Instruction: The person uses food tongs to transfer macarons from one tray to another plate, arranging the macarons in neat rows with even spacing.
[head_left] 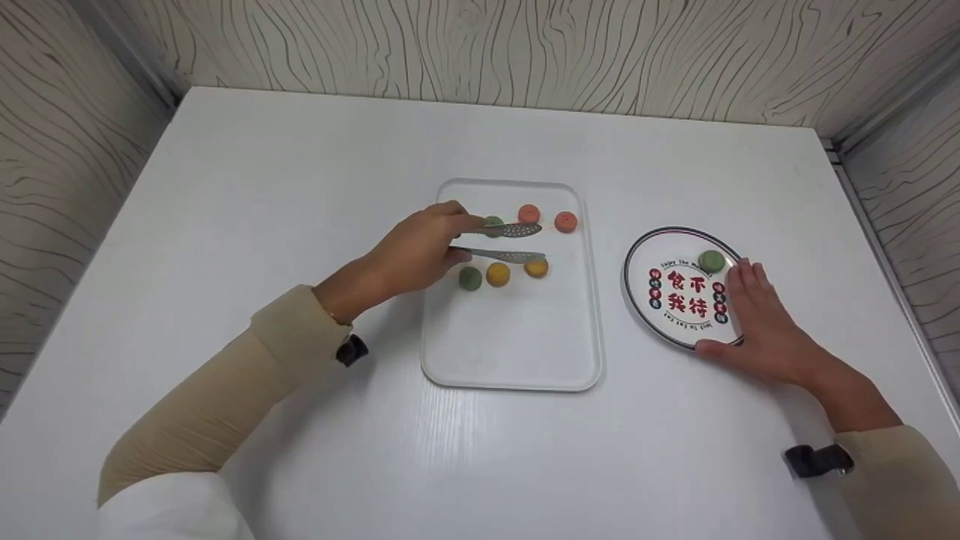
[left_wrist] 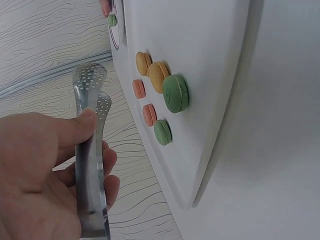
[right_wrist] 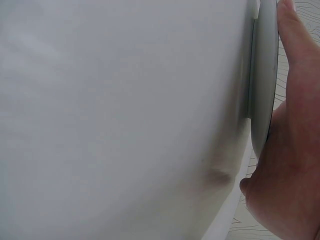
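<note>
My left hand point(head_left: 412, 251) holds metal tongs point(left_wrist: 89, 180) between thumb and fingers over a white tray point(head_left: 517, 341). The tongs' perforated ends are spread apart, with nothing between them in the left wrist view. On the tray lie two green macarons point(left_wrist: 176, 94), two pink macarons point(head_left: 529, 214) and two yellow macarons point(head_left: 498, 274). From above, the lower tong arm overlaps one yellow macaron. Beside the tray, my right hand point(head_left: 772, 334) rests with extended fingers and thumb against the right rim of a round printed plate point(head_left: 639, 281). A green macaron point(head_left: 711, 261) sits on that plate near the fingertips.
Both tray and plate stand on a white table point(head_left: 300, 165). Behind it rises a wood-grain patterned panel point(head_left: 480, 52), with similar panels to the left and right. A dark strap piece point(head_left: 817, 460) shows at the right cuff.
</note>
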